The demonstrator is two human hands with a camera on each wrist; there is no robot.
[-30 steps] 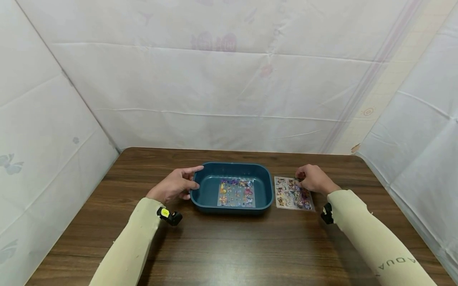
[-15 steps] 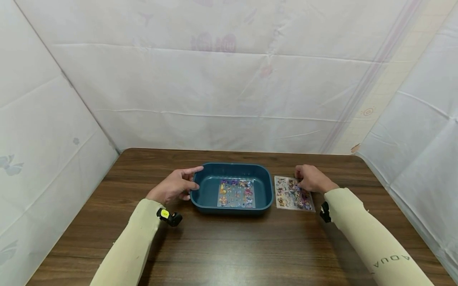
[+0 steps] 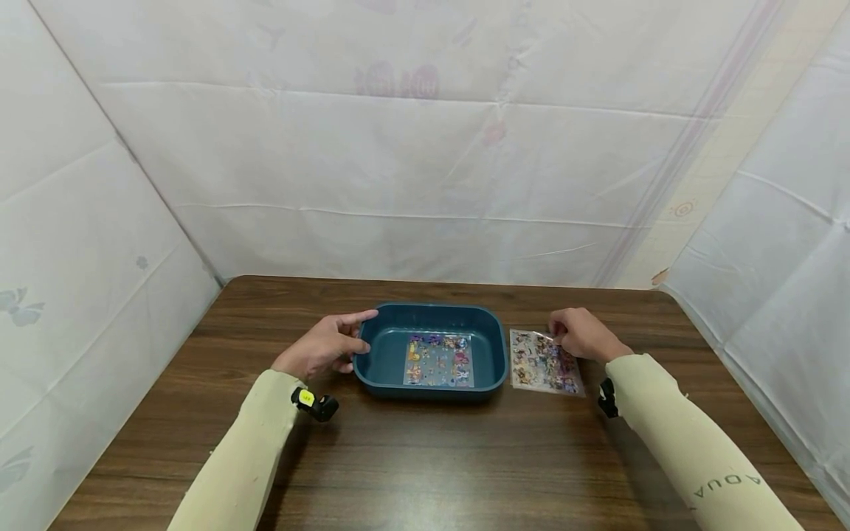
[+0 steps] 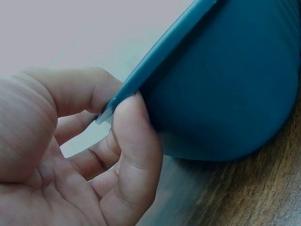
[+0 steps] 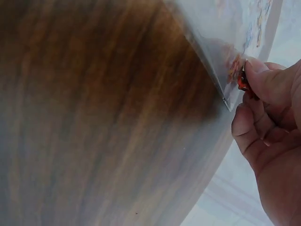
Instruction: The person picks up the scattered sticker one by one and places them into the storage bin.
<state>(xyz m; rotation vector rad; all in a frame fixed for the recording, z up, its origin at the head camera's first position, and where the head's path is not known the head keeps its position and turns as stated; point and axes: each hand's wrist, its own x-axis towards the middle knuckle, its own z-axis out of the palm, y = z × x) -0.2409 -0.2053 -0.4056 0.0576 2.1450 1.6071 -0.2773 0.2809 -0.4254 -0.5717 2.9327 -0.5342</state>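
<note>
A dark teal plastic basin (image 3: 381, 361) stands on the table, and inside it lies a clear sticker sheet (image 3: 438, 361) with colourful cartoon figures. My left hand (image 3: 322, 345) pinches the basin's left rim; in the left wrist view the thumb and a finger press on either side of that rim (image 4: 162, 44). To the right of the basin is a second sticker sheet (image 3: 538, 361), crowded with small figures. My right hand (image 3: 581, 334) pinches it near its far right corner. In the right wrist view a red-orange figure (image 5: 243, 82) shows at the thumb tip, and the sheet's edge is tilted up.
The dark wood-grain table (image 3: 425, 457) extends in front of both hands. Pale printed cloth (image 3: 425, 184) hangs behind it and at both sides. Each wrist carries a small black camera.
The right fingers have closed on the far edge of the right-hand sticker sheet, which has bent up slightly there. The left hand and the basin have stayed in place.
</note>
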